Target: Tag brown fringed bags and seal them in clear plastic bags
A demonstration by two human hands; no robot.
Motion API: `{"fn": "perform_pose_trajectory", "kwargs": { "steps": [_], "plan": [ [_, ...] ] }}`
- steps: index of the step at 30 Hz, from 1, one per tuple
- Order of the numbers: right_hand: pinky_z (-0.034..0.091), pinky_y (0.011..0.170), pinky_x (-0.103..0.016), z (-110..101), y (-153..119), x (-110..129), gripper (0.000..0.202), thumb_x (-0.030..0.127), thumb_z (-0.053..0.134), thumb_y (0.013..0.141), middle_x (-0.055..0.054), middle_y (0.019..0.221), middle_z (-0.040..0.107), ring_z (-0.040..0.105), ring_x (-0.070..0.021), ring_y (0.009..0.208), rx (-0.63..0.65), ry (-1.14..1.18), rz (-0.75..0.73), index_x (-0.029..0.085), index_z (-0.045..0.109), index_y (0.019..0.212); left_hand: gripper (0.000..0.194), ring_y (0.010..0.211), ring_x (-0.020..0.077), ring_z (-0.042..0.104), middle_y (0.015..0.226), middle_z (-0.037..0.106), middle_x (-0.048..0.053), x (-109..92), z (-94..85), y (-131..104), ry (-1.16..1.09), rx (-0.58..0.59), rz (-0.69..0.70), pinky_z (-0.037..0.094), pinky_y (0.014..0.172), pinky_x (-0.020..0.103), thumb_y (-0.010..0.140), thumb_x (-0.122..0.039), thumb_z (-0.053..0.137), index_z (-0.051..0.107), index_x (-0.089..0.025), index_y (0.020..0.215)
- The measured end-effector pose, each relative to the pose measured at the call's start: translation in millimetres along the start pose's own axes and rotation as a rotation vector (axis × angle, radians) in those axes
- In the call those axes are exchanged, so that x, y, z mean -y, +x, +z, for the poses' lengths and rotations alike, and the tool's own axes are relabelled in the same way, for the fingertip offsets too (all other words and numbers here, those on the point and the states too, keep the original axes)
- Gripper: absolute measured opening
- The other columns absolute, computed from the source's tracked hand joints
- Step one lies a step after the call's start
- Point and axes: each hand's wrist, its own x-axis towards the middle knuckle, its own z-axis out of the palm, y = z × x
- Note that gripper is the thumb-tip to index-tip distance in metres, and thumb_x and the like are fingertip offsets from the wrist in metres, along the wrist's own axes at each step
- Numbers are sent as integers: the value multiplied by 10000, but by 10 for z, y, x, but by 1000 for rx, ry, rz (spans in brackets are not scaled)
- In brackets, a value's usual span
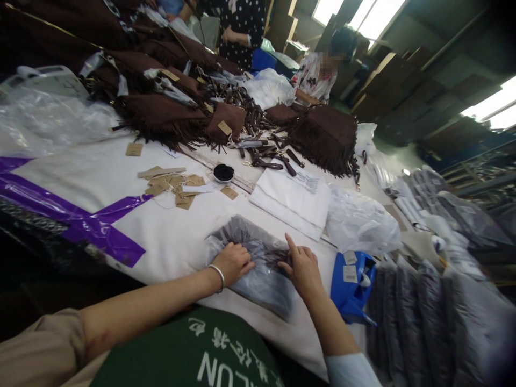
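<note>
A clear plastic bag [264, 293] with a dark, fringed-looking item inside lies flat at the table's near edge. My left hand [233, 263], a silver bangle on its wrist, rests on top of the bag with bent fingers and the thumb pointing right. On the bag's right side is my right hand [303, 266], index finger stretched out and thumb apart, touching or just over the plastic. Neither hand shows a grip on it. Just beyond lies a stack of flat white printed bags [291, 200].
Brown paper tags [181, 185] and a small dish of black material [223, 172] lie ahead. Brown fringed bags [326, 137] and straps pile up beyond. A blue tape dispenser-like object [351, 287] and several wrapped packages [427, 312] stand right. Two people [242, 32] work across the table.
</note>
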Motion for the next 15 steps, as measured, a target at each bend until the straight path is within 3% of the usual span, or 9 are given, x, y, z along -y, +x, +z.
{"fn": "perform_pose_trajectory", "kwargs": {
  "steps": [4,7,10,12,15],
  "plan": [
    [351,982,-487,176,-123,-33,801,391,651,774,-83,1300,520,369,-312,1260,-86,150,-78,286,218,1439,307,777,204,498,751,572,55,-17,20,6,-32,-2,-7,313,738,370,917,-366,479,567,-161,706],
    [317,1036,-503,263,-166,-88,652,366,594,812,-81,1372,460,302,-292,1316,-182,207,-14,248,330,1396,257,791,199,506,773,577,45,26,-30,-6,-71,29,-16,321,742,360,899,-350,521,579,-163,733],
    [300,1051,-507,203,-162,-123,389,336,521,850,-92,1332,491,321,-278,1303,-306,278,64,220,542,1220,146,834,195,520,861,599,36,196,-201,-71,-146,92,3,334,743,340,834,-306,620,600,-174,774],
    [353,1011,-467,121,-135,-46,250,334,482,873,-89,1221,571,434,-258,1210,-249,375,32,217,641,1026,103,870,199,533,907,610,31,363,-358,-136,-180,112,-6,340,776,341,787,-268,667,609,-182,777],
    [448,864,-352,22,-20,246,229,332,461,895,-45,935,674,590,-196,932,-76,476,-82,221,661,873,68,852,188,560,853,630,14,591,-551,-219,-246,85,-118,360,807,336,778,-239,653,614,-188,754]
  ]
}}
